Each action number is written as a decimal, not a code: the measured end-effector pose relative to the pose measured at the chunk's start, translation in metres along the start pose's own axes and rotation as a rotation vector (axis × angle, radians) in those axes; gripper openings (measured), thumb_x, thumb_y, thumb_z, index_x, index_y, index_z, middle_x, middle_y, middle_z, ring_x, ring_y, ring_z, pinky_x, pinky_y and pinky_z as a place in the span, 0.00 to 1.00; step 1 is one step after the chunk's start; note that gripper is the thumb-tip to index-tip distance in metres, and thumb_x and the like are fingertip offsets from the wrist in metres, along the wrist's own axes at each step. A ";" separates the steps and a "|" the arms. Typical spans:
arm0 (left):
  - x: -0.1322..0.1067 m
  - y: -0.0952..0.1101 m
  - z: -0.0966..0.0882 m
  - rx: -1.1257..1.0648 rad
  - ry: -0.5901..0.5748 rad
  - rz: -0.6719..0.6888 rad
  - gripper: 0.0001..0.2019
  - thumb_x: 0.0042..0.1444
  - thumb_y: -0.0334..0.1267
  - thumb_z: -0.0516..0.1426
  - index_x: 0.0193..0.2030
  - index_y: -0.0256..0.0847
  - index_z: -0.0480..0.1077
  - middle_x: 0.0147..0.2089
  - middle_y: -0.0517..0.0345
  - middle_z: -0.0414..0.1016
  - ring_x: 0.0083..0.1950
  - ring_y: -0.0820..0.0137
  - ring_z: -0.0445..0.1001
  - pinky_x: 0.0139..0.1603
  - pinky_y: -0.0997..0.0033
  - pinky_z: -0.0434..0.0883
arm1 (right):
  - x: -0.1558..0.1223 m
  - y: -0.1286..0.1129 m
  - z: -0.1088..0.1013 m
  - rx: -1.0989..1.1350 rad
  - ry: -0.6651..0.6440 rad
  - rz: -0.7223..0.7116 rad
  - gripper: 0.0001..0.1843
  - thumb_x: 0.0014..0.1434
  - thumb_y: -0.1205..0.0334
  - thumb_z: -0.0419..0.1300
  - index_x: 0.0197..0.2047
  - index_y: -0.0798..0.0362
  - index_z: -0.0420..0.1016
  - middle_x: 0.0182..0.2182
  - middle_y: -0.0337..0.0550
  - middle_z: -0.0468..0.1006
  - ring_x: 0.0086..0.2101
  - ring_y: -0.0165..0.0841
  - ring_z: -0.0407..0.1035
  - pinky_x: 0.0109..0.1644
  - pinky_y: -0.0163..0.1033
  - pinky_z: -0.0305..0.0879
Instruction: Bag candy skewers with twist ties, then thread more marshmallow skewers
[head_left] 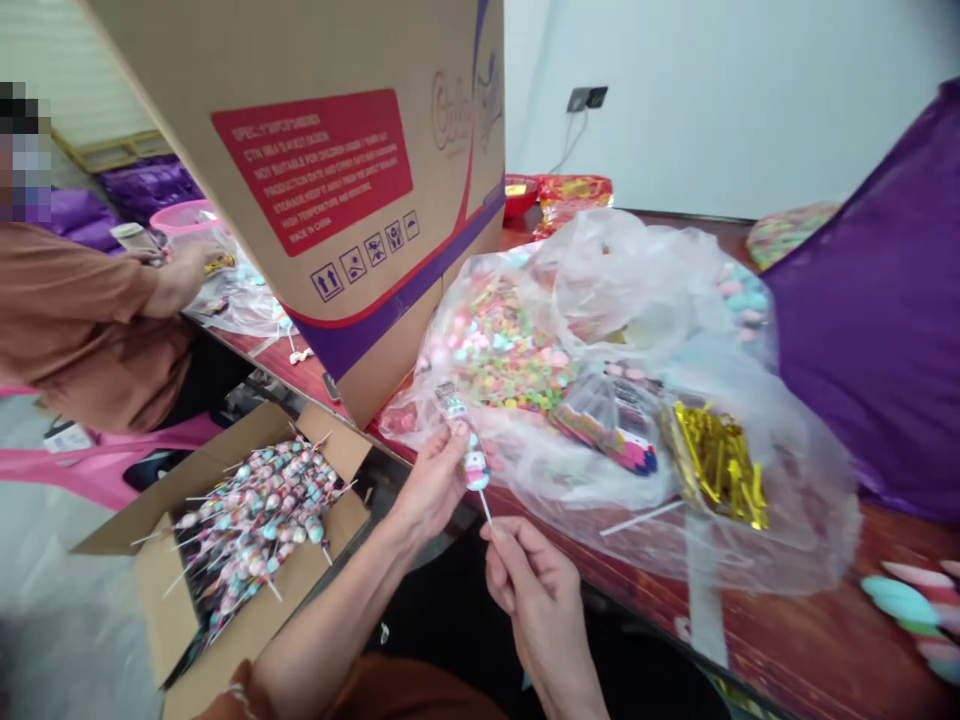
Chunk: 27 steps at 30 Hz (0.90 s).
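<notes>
A wrapped marshmallow lollipop (475, 462) is between my two hands, over the near edge of the table. My left hand (435, 485) is closed on its printed clear wrapper, around the candy part. Lower down, the thumb and fingers of my right hand (529, 570) pinch the white stick. Beyond my hands lies a large clear plastic bag (637, 270) with small colourful candies (517, 350) on it. A stack of printed wrappers (611, 420) and a bundle of gold twist ties (720, 465) rest on the plastic, with a loose white stick (641, 518) nearby.
An open carton (169, 590) full of finished lollipops (262, 510) stands low at left. A tall cardboard box (360, 60) rises on the table (810, 640). Behind it, a person in a brown top (75, 310) works. Purple material (870, 300) and loose marshmallows (911, 605) are at right.
</notes>
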<state>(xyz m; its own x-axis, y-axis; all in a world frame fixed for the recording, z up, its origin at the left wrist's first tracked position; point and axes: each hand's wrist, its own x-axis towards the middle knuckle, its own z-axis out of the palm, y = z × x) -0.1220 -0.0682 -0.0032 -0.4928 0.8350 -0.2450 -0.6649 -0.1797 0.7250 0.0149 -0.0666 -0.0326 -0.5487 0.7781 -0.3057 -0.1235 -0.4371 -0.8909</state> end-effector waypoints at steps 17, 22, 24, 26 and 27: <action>-0.016 -0.017 0.000 0.120 0.001 -0.048 0.25 0.50 0.57 0.67 0.39 0.34 0.71 0.22 0.64 0.70 0.13 0.80 0.61 0.11 0.81 0.59 | 0.023 0.007 0.028 0.158 0.070 -0.046 0.25 0.51 0.43 0.72 0.42 0.54 0.77 0.19 0.29 0.59 0.18 0.21 0.49 0.19 0.27 0.45; -0.020 -0.005 -0.006 0.148 0.003 -0.044 0.27 0.50 0.60 0.65 0.38 0.33 0.72 0.22 0.59 0.71 0.13 0.79 0.62 0.10 0.81 0.57 | 0.020 0.008 0.024 -0.032 -0.033 -0.049 0.24 0.55 0.41 0.68 0.38 0.55 0.77 0.20 0.34 0.66 0.18 0.24 0.55 0.19 0.30 0.50; -0.022 -0.001 -0.006 0.157 0.021 -0.017 0.26 0.50 0.59 0.65 0.35 0.32 0.73 0.25 0.55 0.74 0.18 0.78 0.67 0.14 0.82 0.59 | 0.016 0.009 0.021 -0.107 -0.089 -0.085 0.23 0.58 0.41 0.66 0.32 0.55 0.75 0.19 0.36 0.67 0.18 0.24 0.56 0.20 0.31 0.50; -0.026 -0.001 -0.005 0.164 0.044 0.003 0.24 0.50 0.57 0.66 0.33 0.32 0.74 0.26 0.53 0.76 0.22 0.76 0.71 0.19 0.82 0.63 | 0.013 0.009 0.021 -0.123 -0.087 -0.118 0.23 0.59 0.42 0.65 0.27 0.55 0.73 0.17 0.34 0.63 0.18 0.23 0.53 0.20 0.31 0.48; -0.027 -0.002 -0.004 0.168 0.047 0.005 0.24 0.49 0.56 0.67 0.33 0.33 0.74 0.26 0.53 0.76 0.23 0.76 0.72 0.21 0.81 0.65 | 0.012 0.008 0.021 -0.109 -0.069 -0.126 0.24 0.59 0.41 0.65 0.27 0.54 0.72 0.17 0.32 0.61 0.18 0.23 0.51 0.20 0.31 0.47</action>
<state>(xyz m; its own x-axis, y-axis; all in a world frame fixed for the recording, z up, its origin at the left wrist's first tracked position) -0.1097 -0.0930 -0.0005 -0.5243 0.8082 -0.2683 -0.5610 -0.0908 0.8228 -0.0105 -0.0705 -0.0367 -0.5906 0.7892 -0.1684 -0.1065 -0.2831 -0.9532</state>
